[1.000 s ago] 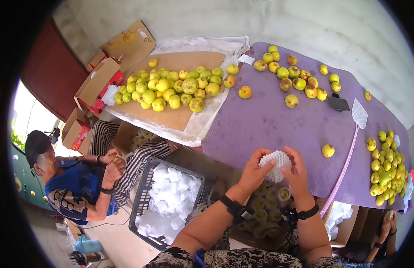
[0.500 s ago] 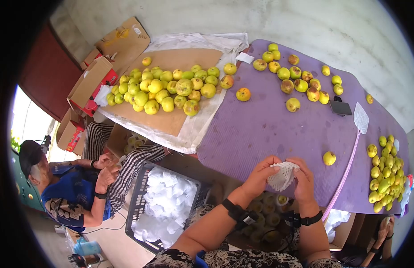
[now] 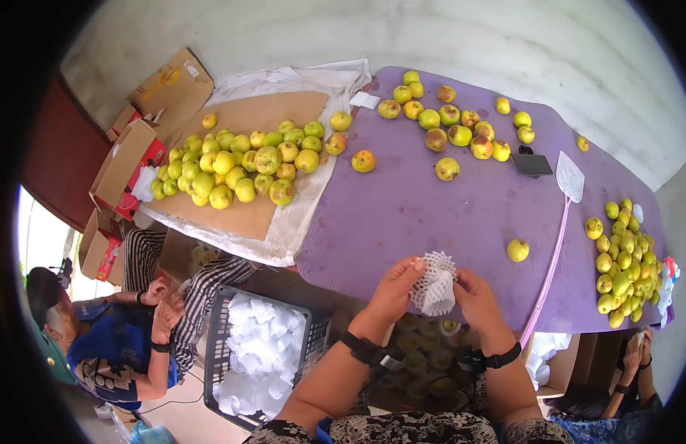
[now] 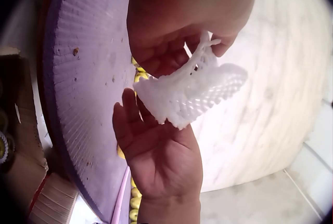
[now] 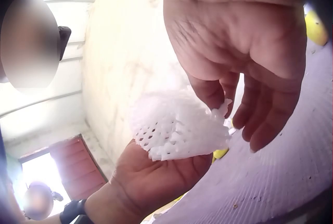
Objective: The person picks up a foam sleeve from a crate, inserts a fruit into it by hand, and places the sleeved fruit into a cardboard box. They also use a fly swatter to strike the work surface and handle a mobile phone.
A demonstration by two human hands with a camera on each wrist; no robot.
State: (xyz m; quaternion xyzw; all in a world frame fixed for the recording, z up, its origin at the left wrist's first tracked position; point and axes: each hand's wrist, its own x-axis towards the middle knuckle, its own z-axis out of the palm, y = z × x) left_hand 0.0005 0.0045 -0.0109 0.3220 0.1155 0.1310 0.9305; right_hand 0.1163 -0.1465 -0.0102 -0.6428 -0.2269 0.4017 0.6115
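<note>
A white foam net is held up between both hands over the near edge of the purple table. The left hand pinches one side of it between thumb and fingers. On the other side the right hand pinches the net's rim. Seen from the left wrist, the net spans the space between the left hand above and the right hand below. In the right wrist view the net shows its open mesh, and no fruit can be seen in it.
Yellow-green fruit covers cardboard at the left; more is heaped at the right. A pink fly swatter and a dark scale-like object lie on the purple table. A black crate holds foam nets. Two other people sit nearby.
The head view has shifted, moving the table contents leftward in it. Both hands still hold the net, which has turned and looks more opened out than half a second ago.
</note>
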